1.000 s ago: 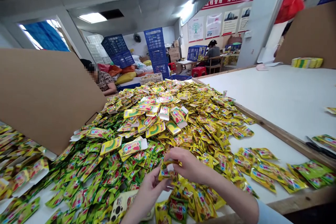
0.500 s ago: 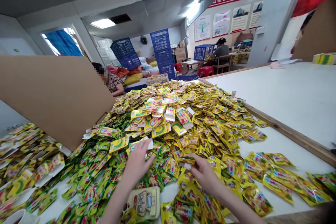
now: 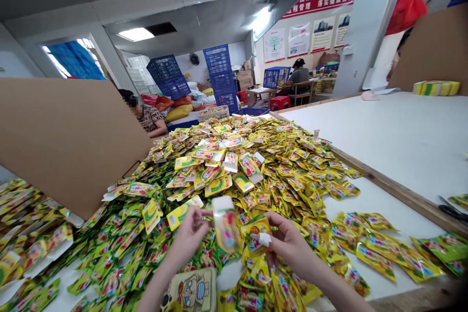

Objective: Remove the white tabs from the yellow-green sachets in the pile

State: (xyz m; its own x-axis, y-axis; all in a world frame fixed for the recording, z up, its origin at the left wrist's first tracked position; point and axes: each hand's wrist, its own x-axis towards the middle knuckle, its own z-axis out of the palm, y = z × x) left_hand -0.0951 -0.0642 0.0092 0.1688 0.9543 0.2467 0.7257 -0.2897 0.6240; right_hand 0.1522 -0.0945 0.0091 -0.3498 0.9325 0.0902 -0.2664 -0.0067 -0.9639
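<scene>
A big heap of yellow and green sachets (image 3: 256, 165) covers the white table (image 3: 395, 136). My left hand (image 3: 188, 236) is closed on a flat card-backed packet (image 3: 225, 224), held up over the heap and blurred by motion. My right hand (image 3: 288, 243) grips a small bundle of yellow sachets (image 3: 256, 229) just right of that packet; one finger has a white bandage. A phone in a cartoon case (image 3: 192, 291) lies on the table below my left wrist.
A large brown cardboard sheet (image 3: 69, 141) leans over the heap at left. A wooden strip (image 3: 387, 183) divides the table. Loose sachets (image 3: 376, 248) lie at right. A person sits behind the cardboard, another at a far desk. Blue crates (image 3: 219, 73) are stacked at the back.
My left hand reached into the heap, then came back up with a card-backed packet. My right hand stayed low with its bundle of sachets.
</scene>
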